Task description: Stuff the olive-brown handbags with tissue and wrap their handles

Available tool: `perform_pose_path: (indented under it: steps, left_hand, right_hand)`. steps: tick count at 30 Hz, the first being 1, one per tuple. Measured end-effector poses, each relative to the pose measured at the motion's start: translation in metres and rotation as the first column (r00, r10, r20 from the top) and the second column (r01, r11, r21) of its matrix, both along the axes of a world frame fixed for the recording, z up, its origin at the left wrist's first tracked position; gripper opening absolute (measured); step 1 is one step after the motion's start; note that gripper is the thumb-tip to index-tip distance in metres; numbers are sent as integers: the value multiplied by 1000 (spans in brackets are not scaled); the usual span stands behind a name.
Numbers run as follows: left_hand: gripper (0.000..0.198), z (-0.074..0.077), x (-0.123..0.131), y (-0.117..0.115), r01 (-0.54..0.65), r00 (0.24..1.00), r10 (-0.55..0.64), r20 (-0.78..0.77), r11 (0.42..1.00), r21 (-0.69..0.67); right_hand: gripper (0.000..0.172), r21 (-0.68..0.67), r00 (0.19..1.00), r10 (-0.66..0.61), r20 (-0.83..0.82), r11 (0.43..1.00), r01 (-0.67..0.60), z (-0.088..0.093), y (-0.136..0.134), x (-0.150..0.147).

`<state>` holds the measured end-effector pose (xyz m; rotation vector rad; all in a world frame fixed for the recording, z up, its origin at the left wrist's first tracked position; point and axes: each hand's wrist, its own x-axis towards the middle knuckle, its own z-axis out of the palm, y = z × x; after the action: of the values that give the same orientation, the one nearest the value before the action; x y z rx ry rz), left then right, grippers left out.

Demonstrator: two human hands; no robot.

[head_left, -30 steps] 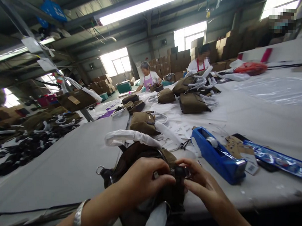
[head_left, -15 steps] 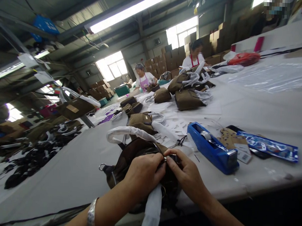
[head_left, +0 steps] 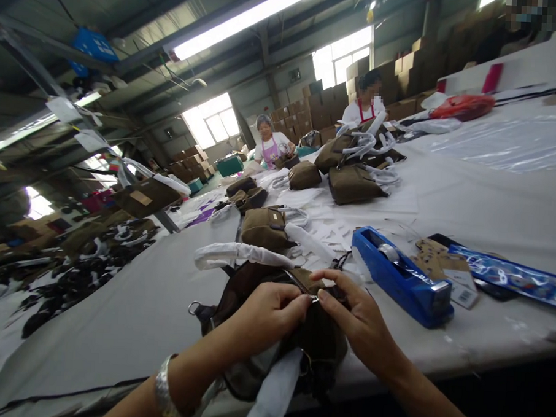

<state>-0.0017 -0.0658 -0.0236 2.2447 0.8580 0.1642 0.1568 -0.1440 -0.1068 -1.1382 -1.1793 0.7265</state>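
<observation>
A dark olive handbag (head_left: 320, 342) lies at the table's front edge with its top zipper (head_left: 296, 280) partly open. White wrapping covers its handles (head_left: 239, 254). My left hand (head_left: 276, 310) reaches across the bag, thumb and forefinger pinched on the small metal zipper pull (head_left: 314, 298). On the other side, my right hand (head_left: 354, 307) grips the bag's edge beside the zipper's end, its thumb tip close to the pull. The fingers beneath are partly hidden. A metal ring (head_left: 194, 307) sticks out at the bag's left end.
A blue tape dispenser (head_left: 401, 278) stands right of the bag, near cardboard tags (head_left: 445, 271) and a blue plastic packet (head_left: 514, 277). More olive bags (head_left: 263, 227) lie beyond. Dark bags (head_left: 72, 273) are heaped at left. Two people (head_left: 272, 148) work at the far side.
The view has shifted, so the scene sits a little farther right. My fingertips are slightly farther apart, and more of the zipper pull shows between them.
</observation>
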Motion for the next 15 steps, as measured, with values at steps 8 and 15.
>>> perform_pose_path:
  steps: [8, 15]
  left_hand:
    - [41, -14, 6, -4, -83, 990, 78, 117, 996, 37]
    - [35, 8, -35, 3, -132, 991, 121, 64, 966, 221]
  right_hand:
    - [32, -47, 995, -60, -78, 997, 56, -12, -5, -1]
    - [42, -122, 985, -114, -133, 988, 98, 4, -9, 24]
